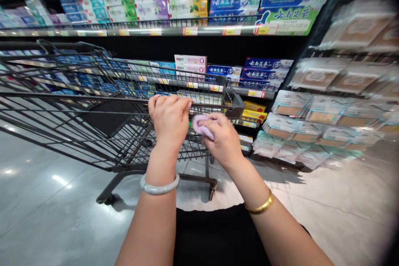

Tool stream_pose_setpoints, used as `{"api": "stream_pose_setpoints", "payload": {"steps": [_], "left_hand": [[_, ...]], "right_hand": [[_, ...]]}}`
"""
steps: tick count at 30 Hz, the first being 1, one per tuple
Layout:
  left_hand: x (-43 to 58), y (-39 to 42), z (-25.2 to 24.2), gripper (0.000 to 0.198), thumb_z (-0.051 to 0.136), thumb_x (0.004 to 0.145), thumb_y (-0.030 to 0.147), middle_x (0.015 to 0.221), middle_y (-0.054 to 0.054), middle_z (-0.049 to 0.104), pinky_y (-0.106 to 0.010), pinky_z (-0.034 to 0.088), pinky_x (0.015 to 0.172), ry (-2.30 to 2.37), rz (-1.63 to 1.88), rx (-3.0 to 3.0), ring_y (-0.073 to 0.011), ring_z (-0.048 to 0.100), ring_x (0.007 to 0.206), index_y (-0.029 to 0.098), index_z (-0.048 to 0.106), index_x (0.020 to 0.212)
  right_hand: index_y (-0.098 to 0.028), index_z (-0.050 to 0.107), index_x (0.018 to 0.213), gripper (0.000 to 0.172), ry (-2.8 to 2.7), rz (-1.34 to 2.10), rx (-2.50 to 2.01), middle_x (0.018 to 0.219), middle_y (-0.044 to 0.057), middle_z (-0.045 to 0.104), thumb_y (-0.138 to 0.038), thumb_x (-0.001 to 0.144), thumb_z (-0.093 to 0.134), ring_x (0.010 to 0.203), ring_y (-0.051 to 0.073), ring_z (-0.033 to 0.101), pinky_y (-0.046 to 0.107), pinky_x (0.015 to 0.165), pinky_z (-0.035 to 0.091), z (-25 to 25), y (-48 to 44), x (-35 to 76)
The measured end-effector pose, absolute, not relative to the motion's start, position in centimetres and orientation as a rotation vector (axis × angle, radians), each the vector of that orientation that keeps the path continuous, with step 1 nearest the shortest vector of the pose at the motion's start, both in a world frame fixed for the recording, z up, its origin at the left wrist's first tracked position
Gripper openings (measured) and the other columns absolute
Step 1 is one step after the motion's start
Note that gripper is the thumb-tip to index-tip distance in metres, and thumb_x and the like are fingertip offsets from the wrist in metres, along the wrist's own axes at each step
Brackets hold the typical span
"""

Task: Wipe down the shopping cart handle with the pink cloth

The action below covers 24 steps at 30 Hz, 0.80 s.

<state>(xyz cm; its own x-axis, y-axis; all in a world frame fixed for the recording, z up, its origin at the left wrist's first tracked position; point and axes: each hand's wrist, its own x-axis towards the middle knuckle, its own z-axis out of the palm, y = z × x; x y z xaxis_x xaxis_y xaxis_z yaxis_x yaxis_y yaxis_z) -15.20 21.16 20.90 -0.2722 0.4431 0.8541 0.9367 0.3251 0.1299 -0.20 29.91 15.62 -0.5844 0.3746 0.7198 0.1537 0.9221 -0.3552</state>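
My left hand (170, 118) is closed over the top side rail of a black wire shopping cart (102, 116), with a pale bangle on the wrist. My right hand (222, 137) pinches a folded light purple cloth (202, 126) beside the cart's near right part. The cloth lies close to the wire side; I cannot tell whether it touches it. A gold bracelet circles my right wrist. The cart's basket stretches away to the left, and its wheels stand on the floor.
Behind the cart runs a shelf (174, 31) with several rows of toothpaste boxes (238, 0) and price tags. A lower shelf holds more boxes. On the right, packaged goods (324, 110) hang on a rack. Grey tiled floor (50, 212) lies underneath.
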Motion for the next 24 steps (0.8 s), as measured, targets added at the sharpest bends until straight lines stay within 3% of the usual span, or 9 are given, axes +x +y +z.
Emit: {"api": "stream_pose_setpoints", "payload": {"steps": [3, 6, 9, 13, 24], "left_hand": [[-15.4, 20.8, 20.8, 0.022, 0.054, 0.101, 0.03, 0.114, -0.002, 0.075, -0.051, 0.032, 0.116, -1.851, -0.935, -1.197, -0.025, 0.062, 0.111, 0.031, 0.076, 0.104], [-15.9, 20.5, 20.6, 0.019, 0.059, 0.099, 0.034, 0.132, -0.003, 0.068, -0.058, 0.016, 0.125, -1.84, -0.953, -1.072, -0.029, 0.055, 0.128, 0.03, 0.077, 0.1], [-16.2, 20.3, 20.4, 0.022, 0.057, 0.1, 0.036, 0.113, -0.001, 0.074, -0.061, 0.009, 0.126, -1.865, -0.902, -1.05, -0.028, 0.056, 0.118, 0.031, 0.077, 0.094], [-16.4, 20.3, 20.6, 0.023, 0.057, 0.1, 0.035, 0.09, 0.001, 0.073, -0.059, 0.016, 0.124, -1.894, -0.846, -1.07, -0.0259, 0.057, 0.101, 0.031, 0.078, 0.091], [-15.7, 20.2, 21.3, 0.022, 0.059, 0.098, 0.032, 0.085, 0.0, 0.072, -0.052, 0.031, 0.113, -1.914, -0.786, -1.095, -0.0261, 0.054, 0.093, 0.032, 0.08, 0.091]], "right_hand": [[-0.03, 0.074, 0.112, 0.037, -2.302, 0.37, -0.379, 0.119, 0.006, 0.066, -0.01, 0.082, 0.063, 0.106, 0.022, 0.065, 0.035, 0.087, 0.056, 16.7, 30.1, -0.1], [-0.028, 0.073, 0.113, 0.041, -2.111, 0.359, -0.397, 0.123, 0.007, 0.064, -0.008, 0.078, 0.064, 0.112, 0.024, 0.065, 0.039, 0.094, 0.055, 18.2, 30.5, -0.2], [-0.027, 0.073, 0.111, 0.039, -2.025, 0.326, -0.373, 0.123, 0.008, 0.063, -0.009, 0.078, 0.064, 0.113, 0.025, 0.065, 0.042, 0.097, 0.055, 19.8, 30.6, -0.9], [-0.027, 0.074, 0.109, 0.037, -2.113, 0.321, -0.303, 0.121, 0.008, 0.064, -0.01, 0.079, 0.064, 0.11, 0.025, 0.065, 0.041, 0.093, 0.056, 20.1, 29.8, -2.0], [-0.027, 0.073, 0.109, 0.039, -1.786, 0.318, -0.444, 0.122, 0.008, 0.064, -0.007, 0.076, 0.063, 0.114, 0.026, 0.063, 0.047, 0.101, 0.054, 20.1, 29.9, -1.7]]}}
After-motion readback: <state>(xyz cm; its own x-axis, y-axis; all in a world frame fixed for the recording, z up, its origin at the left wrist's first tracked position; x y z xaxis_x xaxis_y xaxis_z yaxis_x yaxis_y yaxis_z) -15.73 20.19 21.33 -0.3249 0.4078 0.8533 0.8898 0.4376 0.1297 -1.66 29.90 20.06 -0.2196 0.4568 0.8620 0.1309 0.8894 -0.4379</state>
